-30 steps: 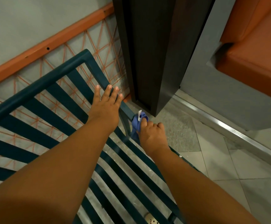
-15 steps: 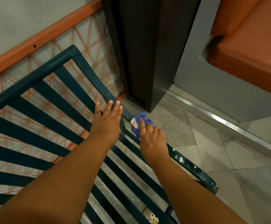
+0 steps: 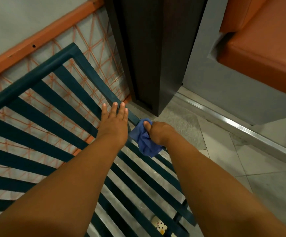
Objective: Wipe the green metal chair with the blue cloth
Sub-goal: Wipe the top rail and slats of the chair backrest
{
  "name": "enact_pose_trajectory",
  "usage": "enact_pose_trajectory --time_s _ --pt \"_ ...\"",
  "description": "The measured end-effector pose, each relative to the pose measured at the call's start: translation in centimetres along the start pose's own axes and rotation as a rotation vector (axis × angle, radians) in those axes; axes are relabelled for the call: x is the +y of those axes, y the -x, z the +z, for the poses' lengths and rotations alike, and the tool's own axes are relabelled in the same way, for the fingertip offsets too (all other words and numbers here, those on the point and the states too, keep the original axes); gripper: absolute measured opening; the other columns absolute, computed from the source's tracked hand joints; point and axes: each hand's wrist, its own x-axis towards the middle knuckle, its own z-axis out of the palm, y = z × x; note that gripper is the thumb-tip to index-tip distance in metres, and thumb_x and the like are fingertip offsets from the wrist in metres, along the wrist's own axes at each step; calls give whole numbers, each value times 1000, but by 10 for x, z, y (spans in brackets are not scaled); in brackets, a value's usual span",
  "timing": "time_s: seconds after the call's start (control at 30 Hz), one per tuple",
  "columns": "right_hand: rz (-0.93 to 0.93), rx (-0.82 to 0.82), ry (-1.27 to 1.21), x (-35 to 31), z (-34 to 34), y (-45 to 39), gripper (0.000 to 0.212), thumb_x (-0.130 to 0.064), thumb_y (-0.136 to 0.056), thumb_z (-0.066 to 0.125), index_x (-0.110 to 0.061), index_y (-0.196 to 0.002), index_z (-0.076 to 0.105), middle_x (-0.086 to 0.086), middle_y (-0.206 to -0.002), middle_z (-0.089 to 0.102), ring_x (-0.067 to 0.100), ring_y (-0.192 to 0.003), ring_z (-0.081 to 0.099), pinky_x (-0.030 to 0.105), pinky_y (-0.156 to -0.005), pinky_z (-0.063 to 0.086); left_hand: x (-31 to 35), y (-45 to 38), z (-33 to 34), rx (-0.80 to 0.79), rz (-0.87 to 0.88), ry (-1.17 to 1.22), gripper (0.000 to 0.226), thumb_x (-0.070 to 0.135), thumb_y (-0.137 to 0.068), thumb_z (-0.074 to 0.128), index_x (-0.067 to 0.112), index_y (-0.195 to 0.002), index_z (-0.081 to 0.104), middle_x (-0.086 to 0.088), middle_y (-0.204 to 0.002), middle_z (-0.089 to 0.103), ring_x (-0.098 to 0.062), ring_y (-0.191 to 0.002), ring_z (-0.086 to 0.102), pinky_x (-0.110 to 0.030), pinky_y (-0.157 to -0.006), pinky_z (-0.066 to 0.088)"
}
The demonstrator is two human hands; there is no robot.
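Our right hand [image 3: 157,132] now clutches more of the cloth [image 3: 144,141], bunched against the chair [image 3: 56,103] frame's side rail, having slid toward us, while our left hand [image 3: 114,124] stays flat, bracing the frame, so wiping continues.

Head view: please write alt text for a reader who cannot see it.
A right hand grips a blue cloth against the side rail of a green metal chair, while the left hand rests flat on the frame. Dark pillar and orange seat stand behind.
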Motion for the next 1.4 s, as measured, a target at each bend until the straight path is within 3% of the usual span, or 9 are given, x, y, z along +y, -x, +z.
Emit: enact_pose_trajectory --time_s 0.2,0.3,0.43,0.73,0.9,1.03,1.13,1.27,1.4 --pt "-122 413 445 6 47 40 66 -28 -91 53 -11 -144 18 15 -121 52 30 -105 55 48 -97 37 5 5 -9 -42 -19 14 78 16 -95 40 11 -148 -16 -11 -156 -22 -32 -144 -18 -59 -114 -9" --pt "-72 496 506 20 52 50 45 -25 -94 47 -9 -133 32 13 -111 59 29 -97 59 46 -95 37 4 7 -9 -43 -16 62 77 14 -95 39 11 -148 -16 -10 -156 -23 -31 -144 -20 -59 -113 -10" --pt "-90 220 422 21 25 31 34 -49 -92 50 -19 -106 50 2 -97 63 26 -93 62 49 -103 27 5 6 -8 -37 -10 70 76 12 -94 37 11 -149 -15 -10 -156 -23 -30 -144 -19 -59 -113 -11" --pt "15 -33 -293 35 5 18 64 -60 -96 23 -11 -114 60 16 -110 63 29 -102 58 42 -94 44 8 5 -5 -33 -6 120 73 14 -95 35 9 -149 -15 -10 -156 -23 -30 -144 -19 -58 -115 -8" --pt "-149 271 378 21 32 39 65 -38 -97 39 -18 -150 6 20 -145 35 34 -124 44 47 -100 36 12 5 -1 -67 -24 213 84 19 -93 43 16 -147 -21 -9 -153 -32 -31 -142 -25 -58 -113 -11" --pt "-231 378 417 29 57 67 80 -16 -95 41 -21 -148 -19 12 -159 -11 34 -146 3 46 -116 11 38 11 5 14 55 288 86 21 -93 48 28 -147 -19 -5 -154 -30 -28 -143 -23 -59 -112 -8" --pt "-123 380 306 42 56 71 77 -25 -95 47 -18 -151 -6 14 -157 15 32 -140 27 45 -113 23 58 14 12 -18 85 325 88 19 -92 51 24 -148 -17 -6 -157 -23 -27 -144 -20 -56 -116 -3" --pt "75 177 67 34 24 49 66 -69 -74 61 -17 -113 48 1 -92 63 19 -82 62 36 -77 49 61 14 16 -53 77 341 90 29 -94 51 22 -147 -22 -5 -155 -29 -27 -143 -24 -53 -117 -5" --pt "106 109 201 21 16 36 53 -30 -83 69 -15 -127 43 4 -89 60 20 -78 60 34 -71 47 60 11 9 -84 73 294 98 3 -86 53 23 -147 -21 -4 -155 -28 -26 -143 -23 -54 -116 -7"
